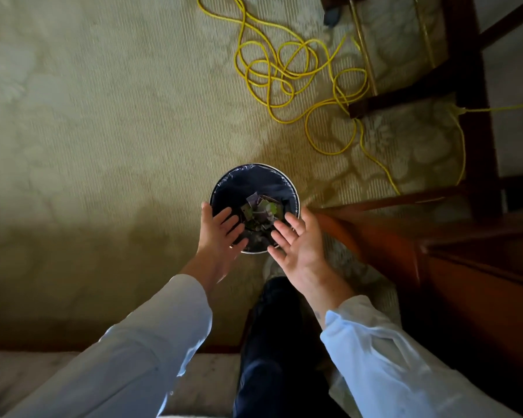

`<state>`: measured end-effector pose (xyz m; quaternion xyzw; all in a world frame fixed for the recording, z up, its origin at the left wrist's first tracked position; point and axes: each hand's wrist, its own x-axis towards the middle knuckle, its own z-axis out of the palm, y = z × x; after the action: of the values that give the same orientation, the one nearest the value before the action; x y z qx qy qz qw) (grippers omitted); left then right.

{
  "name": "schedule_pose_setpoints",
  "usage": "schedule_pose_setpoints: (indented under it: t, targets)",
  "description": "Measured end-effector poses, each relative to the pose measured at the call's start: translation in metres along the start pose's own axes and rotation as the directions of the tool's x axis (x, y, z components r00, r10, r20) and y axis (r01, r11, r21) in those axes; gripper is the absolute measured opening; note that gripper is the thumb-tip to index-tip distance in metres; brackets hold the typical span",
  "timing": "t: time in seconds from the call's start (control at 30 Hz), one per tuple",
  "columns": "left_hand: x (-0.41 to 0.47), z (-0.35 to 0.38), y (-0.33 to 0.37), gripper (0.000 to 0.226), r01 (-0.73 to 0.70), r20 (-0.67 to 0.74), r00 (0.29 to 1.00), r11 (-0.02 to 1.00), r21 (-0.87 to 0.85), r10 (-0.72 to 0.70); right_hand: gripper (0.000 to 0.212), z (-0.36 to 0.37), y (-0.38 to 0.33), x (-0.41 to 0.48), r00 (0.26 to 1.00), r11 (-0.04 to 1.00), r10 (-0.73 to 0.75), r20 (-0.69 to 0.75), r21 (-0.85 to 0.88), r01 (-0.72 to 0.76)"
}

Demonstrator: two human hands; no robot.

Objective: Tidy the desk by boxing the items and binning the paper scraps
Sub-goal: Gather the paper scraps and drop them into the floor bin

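A small round metal-rimmed waste bin (255, 166), lined with a dark plastic bag, stands on the pale patterned carpet (103, 116) near the middle of the view. Torn paper scraps (261, 211) in green, purple and white lie heaped at its bottom.

The left hand (221, 233) hovers over the bin's near-left edge, fingers straight and spread and holding nothing, with the thumb by the left rim. The right hand (296, 245) hovers over the near-right edge, palm turned up and tilted leftward, fingers loosely spread, also holding nothing. The scraps lie below and between the two hands, just beyond the fingertips, touching neither.

Both forearms wear light blue shirt sleeves (151, 342). A leg in dark trousers (278, 342) and a pale shoe (268, 267) show on the near side of the bin.

A loose yellow cable (284, 70) coils on the carpet to the far right of the bin and runs to a dark wooden frame (471, 86) at the right edge. A reddish-brown wooden piece of furniture (465, 282) fills the near right.
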<state>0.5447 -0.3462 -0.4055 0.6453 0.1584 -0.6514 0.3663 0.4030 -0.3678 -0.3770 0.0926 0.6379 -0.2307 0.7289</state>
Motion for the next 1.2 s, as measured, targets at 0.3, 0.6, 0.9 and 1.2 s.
schedule_pose_setpoints:
  t: [0.3,0.6,0.9,1.2]
  targets:
    - [-0.159,0.006,-0.01,0.064,-0.084,0.183,0.98,0.996,0.042,0.075,0.043,-0.025,0.015,-0.146,0.99,0.996,-0.09,0.107,0.004,0.09]
    - [-0.321,0.019,-0.05,0.063,-0.245,0.345,0.923,0.953,0.177,0.173,0.037,-0.094,0.047,-0.314,0.923,0.937,-0.341,0.177,0.143,0.318]
    - [-0.429,0.039,-0.114,0.059,-0.381,0.581,0.799,0.88,0.284,0.158,0.033,-0.198,0.078,-0.427,0.793,0.772,-0.606,0.061,0.283,0.569]
    - [-0.49,0.093,-0.218,0.056,-0.449,0.718,0.692,0.737,0.505,-0.07,0.023,-0.315,0.113,-0.485,0.727,0.554,-0.646,-0.231,0.513,0.656]
